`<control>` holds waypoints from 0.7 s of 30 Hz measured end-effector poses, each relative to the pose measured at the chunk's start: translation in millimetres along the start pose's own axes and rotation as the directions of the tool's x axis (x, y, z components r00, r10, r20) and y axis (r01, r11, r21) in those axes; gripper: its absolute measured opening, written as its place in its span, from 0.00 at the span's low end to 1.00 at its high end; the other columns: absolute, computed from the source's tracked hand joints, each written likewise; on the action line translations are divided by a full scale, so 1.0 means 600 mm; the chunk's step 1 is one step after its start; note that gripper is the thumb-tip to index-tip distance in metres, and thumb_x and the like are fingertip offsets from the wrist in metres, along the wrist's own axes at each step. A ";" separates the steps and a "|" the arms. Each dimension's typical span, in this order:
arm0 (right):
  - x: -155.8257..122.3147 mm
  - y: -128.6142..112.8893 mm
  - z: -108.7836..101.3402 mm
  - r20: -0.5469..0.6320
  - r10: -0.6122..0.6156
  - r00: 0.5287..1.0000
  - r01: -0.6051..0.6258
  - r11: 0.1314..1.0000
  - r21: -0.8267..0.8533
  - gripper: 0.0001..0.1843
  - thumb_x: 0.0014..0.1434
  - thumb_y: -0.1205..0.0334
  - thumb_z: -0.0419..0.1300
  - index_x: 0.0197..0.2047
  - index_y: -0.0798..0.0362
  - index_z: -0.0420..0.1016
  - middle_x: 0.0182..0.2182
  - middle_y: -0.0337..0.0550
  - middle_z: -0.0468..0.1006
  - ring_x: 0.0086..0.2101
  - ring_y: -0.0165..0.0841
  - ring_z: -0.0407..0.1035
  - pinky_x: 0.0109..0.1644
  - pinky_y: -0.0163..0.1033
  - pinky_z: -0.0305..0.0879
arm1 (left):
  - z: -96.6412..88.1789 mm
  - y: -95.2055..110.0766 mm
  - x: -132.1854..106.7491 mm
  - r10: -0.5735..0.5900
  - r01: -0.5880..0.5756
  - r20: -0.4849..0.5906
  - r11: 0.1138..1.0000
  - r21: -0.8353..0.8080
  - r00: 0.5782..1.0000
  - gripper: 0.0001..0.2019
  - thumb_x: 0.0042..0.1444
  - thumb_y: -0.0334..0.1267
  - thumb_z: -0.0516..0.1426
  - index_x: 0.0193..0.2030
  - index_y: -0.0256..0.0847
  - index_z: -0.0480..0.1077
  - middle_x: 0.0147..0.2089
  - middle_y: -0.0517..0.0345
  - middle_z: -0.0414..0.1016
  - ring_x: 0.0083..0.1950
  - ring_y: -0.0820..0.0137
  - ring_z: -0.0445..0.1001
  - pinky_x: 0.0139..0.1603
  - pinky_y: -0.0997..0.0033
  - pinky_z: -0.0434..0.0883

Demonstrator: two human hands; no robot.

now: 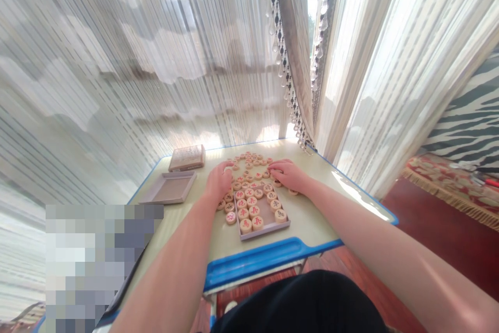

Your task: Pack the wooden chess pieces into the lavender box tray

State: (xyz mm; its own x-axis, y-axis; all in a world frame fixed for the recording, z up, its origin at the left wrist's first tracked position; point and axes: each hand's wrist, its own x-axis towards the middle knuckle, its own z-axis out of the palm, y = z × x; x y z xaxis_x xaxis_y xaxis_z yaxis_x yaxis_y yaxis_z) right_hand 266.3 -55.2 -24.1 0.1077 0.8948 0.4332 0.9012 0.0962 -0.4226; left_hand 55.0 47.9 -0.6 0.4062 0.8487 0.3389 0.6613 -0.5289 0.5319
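My left hand (221, 180) rests at the left edge of a spread of round wooden Chinese chess pieces (248, 165), its fingers apart and curved around the nearest ones. At the spread's right side, my right hand (286, 173) lies low with fingers stretched out, touching pieces. Some are hidden under it. Between my forearms sits a shallow box tray (268, 229) with several pieces inside, in columns along its left and right sides, red and black characters facing up. A loose piece with a red character (231, 217) lies just left of the tray.
An empty shallow tray (168, 189) lies on the table's left, with a closed flat box (187, 157) behind it. The pale folding table (312, 224) has a blue front ledge (255, 260). Striped sheer curtains (218, 63) hang close behind. A blurred-out patch covers the lower left.
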 end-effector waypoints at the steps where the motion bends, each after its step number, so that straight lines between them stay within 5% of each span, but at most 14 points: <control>1: 0.000 0.000 0.000 -0.010 0.000 1.000 0.000 1.000 0.005 0.15 0.57 0.63 0.52 0.43 0.52 0.77 0.45 0.44 0.76 0.49 0.36 0.65 0.56 0.41 0.56 | 0.000 0.000 0.000 0.001 -0.001 -0.007 1.000 0.005 1.000 0.21 0.51 0.32 0.44 0.48 0.39 0.70 0.50 0.53 0.74 0.52 0.63 0.70 0.55 0.65 0.64; 12: -0.003 0.006 0.002 -0.052 -0.018 0.998 0.021 0.998 0.062 0.12 0.56 0.62 0.54 0.39 0.50 0.78 0.43 0.43 0.76 0.47 0.37 0.65 0.55 0.43 0.57 | -0.004 -0.001 -0.002 -0.018 0.014 0.099 0.999 0.042 0.995 0.17 0.50 0.35 0.46 0.37 0.41 0.76 0.39 0.57 0.78 0.40 0.67 0.74 0.44 0.72 0.69; 16: 0.004 0.021 0.004 -0.115 0.079 0.990 -0.064 0.990 0.126 0.13 0.56 0.62 0.53 0.40 0.51 0.77 0.44 0.44 0.75 0.47 0.35 0.65 0.56 0.42 0.57 | 0.000 -0.011 0.005 -0.073 0.076 0.132 0.997 -0.018 0.989 0.17 0.49 0.36 0.48 0.38 0.41 0.75 0.33 0.58 0.78 0.31 0.70 0.73 0.35 0.73 0.70; 21: 0.006 0.029 0.003 -0.106 0.185 0.977 -0.169 0.975 0.146 0.13 0.54 0.66 0.52 0.38 0.53 0.77 0.41 0.45 0.75 0.45 0.34 0.67 0.53 0.40 0.60 | 0.006 -0.031 0.016 -0.090 0.096 0.127 0.995 -0.036 0.988 0.19 0.49 0.33 0.46 0.43 0.43 0.74 0.35 0.58 0.78 0.33 0.71 0.74 0.31 0.75 0.70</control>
State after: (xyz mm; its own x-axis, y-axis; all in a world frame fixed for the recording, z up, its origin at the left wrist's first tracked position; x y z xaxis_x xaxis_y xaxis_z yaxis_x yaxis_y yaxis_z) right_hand 281.4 -49.4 -31.4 0.3164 0.8458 0.4295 0.7992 0.0062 -0.6010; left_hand 48.6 65.8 -10.0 0.4212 0.8872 0.1885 0.6738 -0.4452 0.5897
